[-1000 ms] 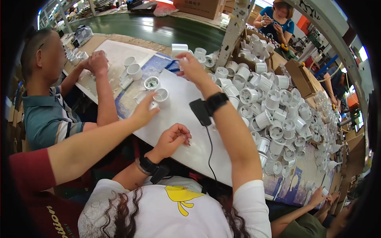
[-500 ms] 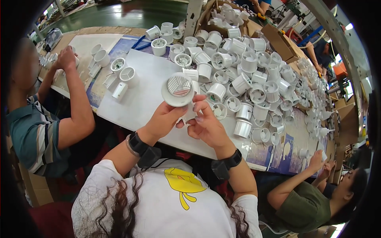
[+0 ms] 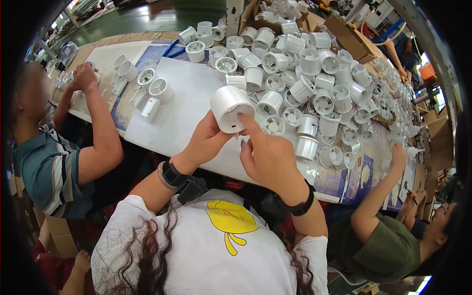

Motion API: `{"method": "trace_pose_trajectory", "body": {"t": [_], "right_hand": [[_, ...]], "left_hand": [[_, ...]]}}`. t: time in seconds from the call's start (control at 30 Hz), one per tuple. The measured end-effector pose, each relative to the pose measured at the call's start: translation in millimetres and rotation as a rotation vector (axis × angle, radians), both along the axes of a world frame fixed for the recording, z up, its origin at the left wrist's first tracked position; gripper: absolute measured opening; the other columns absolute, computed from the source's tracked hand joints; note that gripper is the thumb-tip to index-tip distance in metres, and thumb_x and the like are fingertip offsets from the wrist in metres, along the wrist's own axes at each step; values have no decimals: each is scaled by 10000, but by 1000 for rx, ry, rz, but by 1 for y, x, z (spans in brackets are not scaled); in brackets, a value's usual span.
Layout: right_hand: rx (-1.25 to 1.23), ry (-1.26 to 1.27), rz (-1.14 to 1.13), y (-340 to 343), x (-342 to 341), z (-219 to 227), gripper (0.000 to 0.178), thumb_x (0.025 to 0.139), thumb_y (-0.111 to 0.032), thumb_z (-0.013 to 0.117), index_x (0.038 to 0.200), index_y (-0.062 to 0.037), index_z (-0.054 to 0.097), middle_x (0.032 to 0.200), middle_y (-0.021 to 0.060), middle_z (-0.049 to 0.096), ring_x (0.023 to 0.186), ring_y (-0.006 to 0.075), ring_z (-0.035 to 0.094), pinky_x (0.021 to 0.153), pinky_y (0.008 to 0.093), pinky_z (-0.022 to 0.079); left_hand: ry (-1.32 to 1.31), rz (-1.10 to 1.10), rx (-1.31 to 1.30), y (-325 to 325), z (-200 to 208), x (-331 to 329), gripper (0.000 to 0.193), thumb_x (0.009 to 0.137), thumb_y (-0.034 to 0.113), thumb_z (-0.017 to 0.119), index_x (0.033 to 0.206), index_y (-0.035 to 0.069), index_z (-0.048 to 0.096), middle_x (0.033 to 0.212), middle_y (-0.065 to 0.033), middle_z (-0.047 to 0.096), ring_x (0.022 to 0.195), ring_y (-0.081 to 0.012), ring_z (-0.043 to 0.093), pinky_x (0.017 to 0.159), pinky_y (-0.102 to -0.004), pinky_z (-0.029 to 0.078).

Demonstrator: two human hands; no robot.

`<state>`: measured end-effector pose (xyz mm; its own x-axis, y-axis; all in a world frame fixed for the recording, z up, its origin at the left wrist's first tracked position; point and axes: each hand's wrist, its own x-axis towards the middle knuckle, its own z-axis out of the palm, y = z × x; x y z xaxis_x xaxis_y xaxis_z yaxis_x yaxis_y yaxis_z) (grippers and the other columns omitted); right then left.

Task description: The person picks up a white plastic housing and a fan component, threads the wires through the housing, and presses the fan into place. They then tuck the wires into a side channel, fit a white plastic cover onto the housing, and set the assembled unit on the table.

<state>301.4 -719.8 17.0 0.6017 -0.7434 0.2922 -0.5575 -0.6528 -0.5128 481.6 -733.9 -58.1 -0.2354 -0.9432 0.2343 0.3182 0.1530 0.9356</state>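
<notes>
A white cylindrical plastic fan housing [image 3: 227, 101] is held in front of me above the worktable. My left hand [image 3: 207, 141] grips it from below and the left, fingers wrapped round its side. One end of the housing tilts toward me and shows a small dark slot. My right hand [image 3: 276, 160] has its index finger stretched onto that end, with the thumb apart below. No separate part shows in the right hand. Beyond the housing, a similar white piece [image 3: 236, 81] lies at the near edge of the pile.
A large pile of white fan housings [image 3: 314, 91] spreads across the back and right. Several housings [image 3: 160, 90] and a small white box-like part [image 3: 150, 108] stand on the left of the white board [image 3: 187, 88]. Blue-handled pliers [image 3: 173, 51] lie behind. Co-workers sit on both sides.
The housing has turned from its grilled face to its slotted end. My right hand has moved from beside it onto that end. The co-worker at right now reaches toward the pile.
</notes>
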Motion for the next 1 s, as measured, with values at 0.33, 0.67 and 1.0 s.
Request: {"method": "trace_pose_trajectory", "body": {"t": [0.33,0.67,1.0], "right_hand": [[585,-285,167,-8,-22,-9,338,861,-26,539,1199,-39,545,662,47,624,615,152,640,578,289,490],[39,-146,-302,-32,-68,-20,270,833,-90,649,1093,-33,608,864,100,629,731,206,633,652,308,505],[-218,174,-324,-37,-39,-55,462,745,-195,736,1165,-117,562,1053,114,543,799,310,626,672,389,522]], "left_hand": [[-663,623,-378,6,2,39,575,831,-43,558,1362,-9,341,1175,-191,557,1087,-268,579,905,-376,478],[-1300,500,-422,19,15,67,698,798,-79,532,1434,24,262,1135,-172,573,985,-306,580,845,-365,471],[122,-119,303,1,11,18,622,811,-48,508,1396,58,323,1075,-74,550,1001,-159,552,885,-331,477]]}}
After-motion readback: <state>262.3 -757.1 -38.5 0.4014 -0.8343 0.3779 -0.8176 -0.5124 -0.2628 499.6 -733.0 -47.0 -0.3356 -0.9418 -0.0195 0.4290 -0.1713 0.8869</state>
